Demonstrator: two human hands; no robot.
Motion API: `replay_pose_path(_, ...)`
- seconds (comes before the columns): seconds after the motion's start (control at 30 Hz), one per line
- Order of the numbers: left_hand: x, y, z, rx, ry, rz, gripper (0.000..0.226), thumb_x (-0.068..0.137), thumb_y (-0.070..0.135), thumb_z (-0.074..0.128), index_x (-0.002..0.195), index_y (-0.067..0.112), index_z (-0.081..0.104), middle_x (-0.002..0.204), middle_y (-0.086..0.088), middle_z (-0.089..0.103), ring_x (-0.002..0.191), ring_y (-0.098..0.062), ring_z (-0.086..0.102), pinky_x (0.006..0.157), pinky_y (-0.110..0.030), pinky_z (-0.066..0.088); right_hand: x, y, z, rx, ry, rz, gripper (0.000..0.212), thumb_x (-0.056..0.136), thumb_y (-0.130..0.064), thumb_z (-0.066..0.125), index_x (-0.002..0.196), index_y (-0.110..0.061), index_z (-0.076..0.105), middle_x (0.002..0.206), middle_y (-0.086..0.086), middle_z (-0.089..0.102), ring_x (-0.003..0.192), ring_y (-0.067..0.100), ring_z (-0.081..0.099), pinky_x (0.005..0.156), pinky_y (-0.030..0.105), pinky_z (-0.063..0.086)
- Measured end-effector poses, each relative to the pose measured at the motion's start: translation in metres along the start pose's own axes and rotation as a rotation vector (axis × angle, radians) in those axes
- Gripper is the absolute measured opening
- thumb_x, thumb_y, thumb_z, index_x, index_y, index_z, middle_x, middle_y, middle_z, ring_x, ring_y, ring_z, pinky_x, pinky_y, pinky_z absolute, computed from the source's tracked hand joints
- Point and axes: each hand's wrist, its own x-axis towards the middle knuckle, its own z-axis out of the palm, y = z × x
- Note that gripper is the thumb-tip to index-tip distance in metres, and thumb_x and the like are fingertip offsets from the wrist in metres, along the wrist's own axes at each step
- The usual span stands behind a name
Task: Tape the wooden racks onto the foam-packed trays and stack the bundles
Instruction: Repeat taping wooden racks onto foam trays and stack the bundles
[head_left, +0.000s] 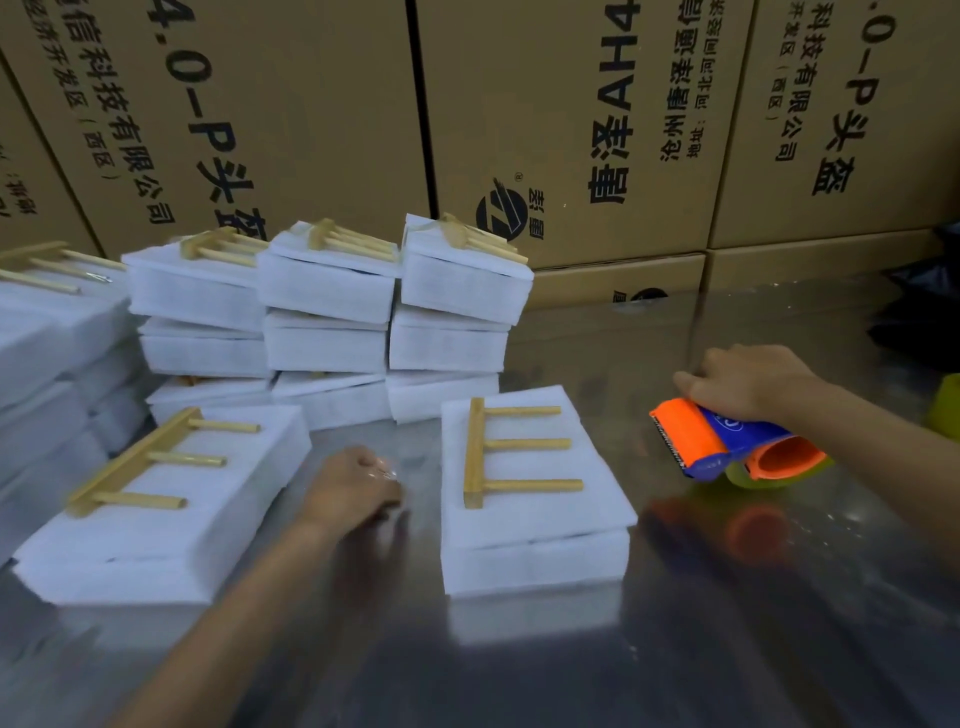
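A white foam-packed tray (535, 525) lies on the steel table in front of me, with a wooden rack (511, 449) of three pegs loose on top. To the left, a second tray (156, 540) carries another rack (140, 462). My left hand (353, 491) hovers between the two trays with its fingers curled round a bit of clear tape. My right hand (748, 379) grips an orange and blue tape dispenser (727, 441) to the right of the middle tray. Behind stand three stacks of taped bundles (327, 322).
Brown printed cardboard boxes (571, 130) form a wall along the back. More white foam trays (47, 358) are piled at the far left, one with a rack on top. A yellow-green object (945, 405) sits at the right edge. The reflective steel table (623, 649) extends toward me.
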Motion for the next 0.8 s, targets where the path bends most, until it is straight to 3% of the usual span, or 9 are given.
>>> replay_pose_path(0.2, -0.016, -0.004, 0.046, 0.235, 0.066, 0.325, 0.023, 0.088, 0.012, 0.062, 0.102, 0.029, 0.059, 0.092, 0.016, 0.059, 0.104, -0.019, 0.054, 0.085, -0.028, 0.037, 0.007, -0.011, 0.005, -0.064, 0.041, -0.030, 0.050, 0.095, -0.061, 0.028, 0.073, -0.023, 0.052, 0.071, -0.002, 0.056, 0.066, 0.012, 0.050, 0.066, 0.032, 0.035)
replay_pose_path(0.27, -0.018, -0.011, 0.043, 0.490, 0.106, 0.321, 0.030, 0.092, 0.038, 0.060, 0.122, 0.037, 0.055, 0.124, 0.009, 0.055, 0.133, -0.021, 0.036, 0.100, -0.036, 0.028, 0.007, -0.011, 0.007, -0.068, 0.051, -0.027, 0.052, 0.095, -0.060, 0.029, 0.071, -0.021, 0.053, 0.071, -0.001, 0.056, 0.065, 0.013, 0.051, 0.065, 0.032, 0.035)
replay_pose_path(0.3, -0.017, -0.014, 0.039, 0.591, 0.098, 0.272, 0.045, 0.092, 0.049, 0.057, 0.135, 0.038, 0.048, 0.147, 0.001, 0.042, 0.144, -0.024, 0.023, 0.108, -0.040, 0.023, 0.007, -0.010, 0.006, -0.068, 0.058, -0.027, 0.053, 0.094, -0.060, 0.029, 0.071, -0.021, 0.054, 0.070, -0.001, 0.057, 0.065, 0.013, 0.051, 0.065, 0.032, 0.035)
replay_pose_path(0.37, -0.015, -0.016, 0.029, 0.687, 0.064, 0.189, 0.076, 0.090, 0.061, 0.054, 0.155, 0.037, 0.021, 0.166, -0.003, 0.009, 0.152, -0.026, 0.004, 0.117, -0.045, 0.016, 0.006, -0.009, 0.007, -0.062, 0.069, -0.024, 0.054, 0.094, -0.060, 0.029, 0.072, -0.020, 0.055, 0.070, 0.000, 0.058, 0.065, 0.014, 0.052, 0.065, 0.032, 0.035)
replay_pose_path(0.43, -0.013, -0.003, 0.021, 0.652, 0.111, 0.194, 0.088, 0.091, 0.057, 0.057, 0.159, 0.030, 0.008, 0.167, -0.006, 0.005, 0.152, -0.029, 0.004, 0.118, -0.046, 0.016, 0.007, -0.007, 0.008, -0.041, 0.082, -0.022, 0.053, 0.094, -0.060, 0.031, 0.071, -0.019, 0.056, 0.068, 0.001, 0.058, 0.065, 0.015, 0.053, 0.063, 0.032, 0.034)
replay_pose_path(0.57, -0.008, 0.053, 0.028, 0.269, 0.358, 0.535, 0.051, 0.095, 0.022, 0.059, 0.144, 0.013, 0.046, 0.144, -0.010, 0.050, 0.136, -0.029, 0.039, 0.109, -0.032, 0.028, 0.007, 0.000, 0.009, 0.012, 0.102, 0.008, 0.051, 0.094, -0.058, 0.032, 0.072, -0.019, 0.058, 0.069, 0.001, 0.058, 0.065, 0.015, 0.052, 0.059, 0.031, 0.030)
replay_pose_path(0.67, -0.010, 0.116, 0.066, 0.183, 0.102, 0.709, 0.032, 0.096, 0.018, 0.050, 0.128, 0.021, 0.057, 0.121, -0.001, 0.065, 0.112, -0.019, 0.059, 0.093, -0.028, 0.043, 0.006, 0.006, 0.007, 0.064, 0.084, 0.026, 0.052, 0.095, -0.059, 0.031, 0.075, -0.019, 0.059, 0.072, 0.001, 0.060, 0.067, 0.015, 0.053, 0.063, 0.031, 0.032)
replay_pose_path(0.73, -0.015, 0.147, 0.103, 0.271, -0.172, 0.670, 0.029, 0.097, 0.021, 0.044, 0.123, 0.024, 0.058, 0.114, -0.002, 0.068, 0.101, -0.020, 0.063, 0.087, -0.034, 0.051, 0.004, 0.009, 0.007, 0.085, 0.062, 0.024, 0.052, 0.095, -0.059, 0.030, 0.076, -0.020, 0.059, 0.073, 0.001, 0.060, 0.068, 0.015, 0.054, 0.064, 0.031, 0.034)
replay_pose_path(0.8, -0.018, 0.161, 0.136, 0.395, -0.315, 0.580, 0.024, 0.099, 0.028, 0.043, 0.110, 0.021, 0.063, 0.109, -0.006, 0.069, 0.101, -0.027, 0.063, 0.087, -0.037, 0.052, 0.003, 0.010, 0.007, 0.088, 0.052, 0.025, 0.051, 0.096, -0.059, 0.030, 0.078, -0.021, 0.058, 0.074, 0.001, 0.060, 0.069, 0.016, 0.054, 0.065, 0.032, 0.034)
